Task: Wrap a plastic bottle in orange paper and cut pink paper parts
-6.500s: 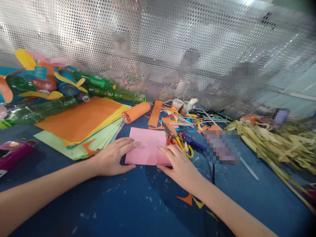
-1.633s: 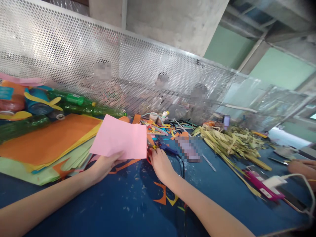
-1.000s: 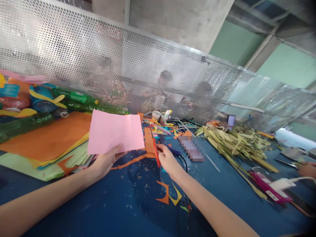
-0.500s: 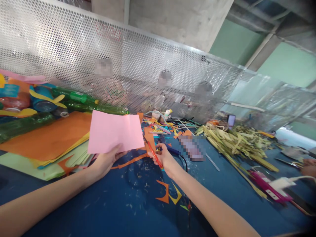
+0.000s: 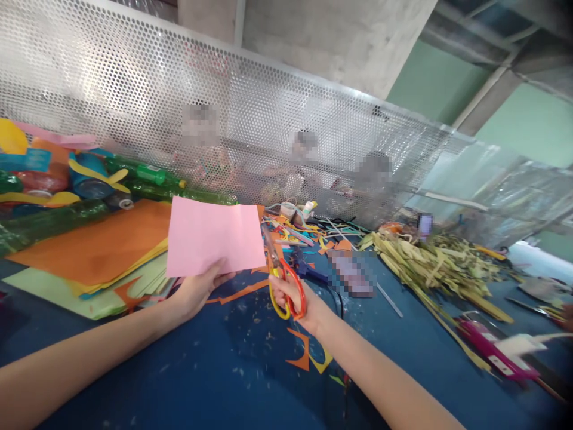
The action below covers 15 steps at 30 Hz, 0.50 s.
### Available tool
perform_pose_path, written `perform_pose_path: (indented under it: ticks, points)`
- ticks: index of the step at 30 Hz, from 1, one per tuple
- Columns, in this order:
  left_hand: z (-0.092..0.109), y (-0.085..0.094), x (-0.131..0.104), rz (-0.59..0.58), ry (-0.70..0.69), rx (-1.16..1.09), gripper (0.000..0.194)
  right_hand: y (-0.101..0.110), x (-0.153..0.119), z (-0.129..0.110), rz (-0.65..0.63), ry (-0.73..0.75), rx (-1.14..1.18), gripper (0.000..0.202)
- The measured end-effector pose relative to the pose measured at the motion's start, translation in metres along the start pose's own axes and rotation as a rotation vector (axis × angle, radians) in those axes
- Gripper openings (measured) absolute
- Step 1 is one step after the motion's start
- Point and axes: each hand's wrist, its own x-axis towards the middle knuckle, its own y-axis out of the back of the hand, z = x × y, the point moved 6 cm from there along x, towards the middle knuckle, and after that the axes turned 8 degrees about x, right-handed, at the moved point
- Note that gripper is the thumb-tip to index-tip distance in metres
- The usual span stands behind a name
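Note:
A sheet of pink paper (image 5: 215, 236) is held up at its lower edge by my left hand (image 5: 203, 289), the fingers partly hidden behind it. My right hand (image 5: 295, 298) grips scissors (image 5: 299, 289) with one red and one yellow handle loop. Their blades point up and away, beside the right edge of the pink paper. Behind the scissors lies a dark blue glue gun (image 5: 313, 273) with a black cord. Orange and yellow paper offcuts (image 5: 301, 349) lie on the blue table (image 5: 215, 382) below my right hand.
Left, orange paper (image 5: 102, 233) tops a stack of coloured sheets, with green bottles (image 5: 58, 221) behind. Paper scraps and a phone (image 5: 351, 273) lie mid-table. Dried husks (image 5: 430, 263) and a pink power strip (image 5: 496, 352) are right. A perforated metal screen (image 5: 268, 107) stands behind; people sit beyond.
The scissors have turned in my right hand, so both handle loops and the blades now show beside the paper. My left hand still holds the pink paper. The view has shifted slightly.

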Motion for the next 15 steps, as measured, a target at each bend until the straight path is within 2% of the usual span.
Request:
perform_pose_path:
  ticks: [5,8,10,15]
  points:
    - [0.005,-0.004,0.016,-0.004,-0.053,-0.022,0.036,-0.014,-0.001,-0.008,-0.033,0.037,0.071,0.051]
    - [0.016,-0.014,0.028,0.020,-0.125,-0.056,0.035,-0.014,0.000,-0.010,-0.115,0.038,0.163,0.063]
    - [0.029,-0.024,0.031,0.035,-0.187,-0.086,0.035,-0.009,0.000,-0.011,-0.128,0.069,0.172,0.060]
    - [0.059,-0.043,0.024,0.065,-0.270,-0.066,0.030,0.003,-0.002,-0.004,-0.066,0.115,-0.085,0.052]
